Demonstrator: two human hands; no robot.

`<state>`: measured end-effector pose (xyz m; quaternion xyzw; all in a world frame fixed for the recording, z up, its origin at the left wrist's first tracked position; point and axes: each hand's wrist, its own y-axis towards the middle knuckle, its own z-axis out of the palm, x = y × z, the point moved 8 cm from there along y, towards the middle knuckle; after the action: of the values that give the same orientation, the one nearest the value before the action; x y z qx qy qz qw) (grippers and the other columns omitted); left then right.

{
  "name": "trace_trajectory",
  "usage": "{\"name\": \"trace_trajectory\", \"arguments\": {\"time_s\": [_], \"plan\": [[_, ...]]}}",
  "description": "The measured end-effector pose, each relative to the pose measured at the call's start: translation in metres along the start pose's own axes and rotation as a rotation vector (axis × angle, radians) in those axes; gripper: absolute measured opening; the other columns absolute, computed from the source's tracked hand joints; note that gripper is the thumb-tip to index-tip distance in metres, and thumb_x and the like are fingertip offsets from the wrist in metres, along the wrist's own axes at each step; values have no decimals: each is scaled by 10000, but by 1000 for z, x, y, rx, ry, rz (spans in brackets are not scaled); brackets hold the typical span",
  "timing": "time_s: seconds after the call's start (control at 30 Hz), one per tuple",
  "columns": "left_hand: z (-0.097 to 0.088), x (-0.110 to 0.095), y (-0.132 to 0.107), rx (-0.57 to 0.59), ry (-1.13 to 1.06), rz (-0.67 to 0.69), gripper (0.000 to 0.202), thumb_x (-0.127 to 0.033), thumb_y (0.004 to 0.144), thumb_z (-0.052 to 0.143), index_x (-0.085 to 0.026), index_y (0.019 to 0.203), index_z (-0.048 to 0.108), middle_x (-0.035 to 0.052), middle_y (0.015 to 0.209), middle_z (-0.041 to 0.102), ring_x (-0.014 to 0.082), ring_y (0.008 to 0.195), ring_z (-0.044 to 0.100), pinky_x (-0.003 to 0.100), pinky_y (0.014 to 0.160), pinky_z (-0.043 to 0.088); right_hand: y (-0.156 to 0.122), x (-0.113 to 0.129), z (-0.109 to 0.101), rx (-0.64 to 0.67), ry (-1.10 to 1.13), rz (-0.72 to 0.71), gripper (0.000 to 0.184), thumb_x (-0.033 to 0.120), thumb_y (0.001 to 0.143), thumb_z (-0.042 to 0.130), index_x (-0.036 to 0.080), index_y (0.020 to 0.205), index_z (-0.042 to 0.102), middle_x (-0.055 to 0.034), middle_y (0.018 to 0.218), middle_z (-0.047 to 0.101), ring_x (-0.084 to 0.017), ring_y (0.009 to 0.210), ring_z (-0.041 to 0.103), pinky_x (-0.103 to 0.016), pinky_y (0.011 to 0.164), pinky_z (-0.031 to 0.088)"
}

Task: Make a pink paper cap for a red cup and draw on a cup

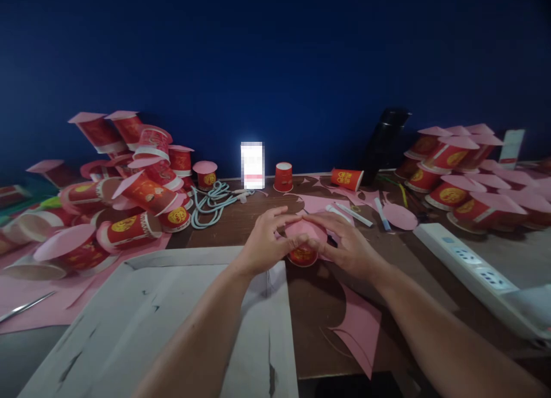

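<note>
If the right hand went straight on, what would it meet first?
Most likely the left hand, which faces the right hand across the pink disc; depth is unclear, so they may already touch.

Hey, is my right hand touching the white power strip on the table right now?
Apart. The head view shows bare brown tabletop between the right hand and the white power strip, which lies farther right.

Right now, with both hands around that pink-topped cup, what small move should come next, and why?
I'd probably press the pink disc evenly onto the red cup: the left hand and right hand already frame it, and the stacked cups at right wear similar pink tops.
</note>
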<state>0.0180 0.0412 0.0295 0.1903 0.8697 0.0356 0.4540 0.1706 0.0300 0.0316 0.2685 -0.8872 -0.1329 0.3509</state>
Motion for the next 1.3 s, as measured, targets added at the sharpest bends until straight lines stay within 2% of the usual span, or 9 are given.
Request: {"name": "trace_trajectory", "arguments": {"time_s": [0.23,0.43,0.63,0.9,1.3], "plan": [[2,4,1,21,-61,5,491,-515,726,640,-288,1162,620,69,1389,438,251,1274,414,403,1014,393,-1,1,0,16,25,-8,456,476,837,559,306,1259,530,-30,1268,568,-228,1172,509,-429,1024,393],[1,2,1,2,-29,26,477,-501,727,645,-286,1152,624,70,1370,467,245,1259,434,424,1046,350,-1,0,0,6,80,-8,397,431,885,498,302,1259,533,-35,1253,578,-211,1176,507,-429,1032,386],[2,3,1,1,-45,7,468,-483,731,647,-278,1151,625,75,1371,466,243,1258,437,410,1024,375,0,-1,0,14,94,5,410,444,871,513,297,1254,539,-48,1245,583,-224,1165,516,-455,1020,393],[3,3,1,11,-8,20,487,-488,731,645,-266,1164,615,85,1370,471,247,1272,420,423,1057,333,0,-3,1,28,136,43,434,454,859,532,286,1259,537,-56,1257,570,-226,1181,504,-446,1033,381],[4,4,1,37,-112,-12,445,-460,762,620,-288,1172,605,69,1361,472,226,1232,468,378,978,438,1,0,1,-3,95,35,400,455,871,514,288,1232,554,-45,1231,593,-221,1151,526,-441,1026,389]]}}
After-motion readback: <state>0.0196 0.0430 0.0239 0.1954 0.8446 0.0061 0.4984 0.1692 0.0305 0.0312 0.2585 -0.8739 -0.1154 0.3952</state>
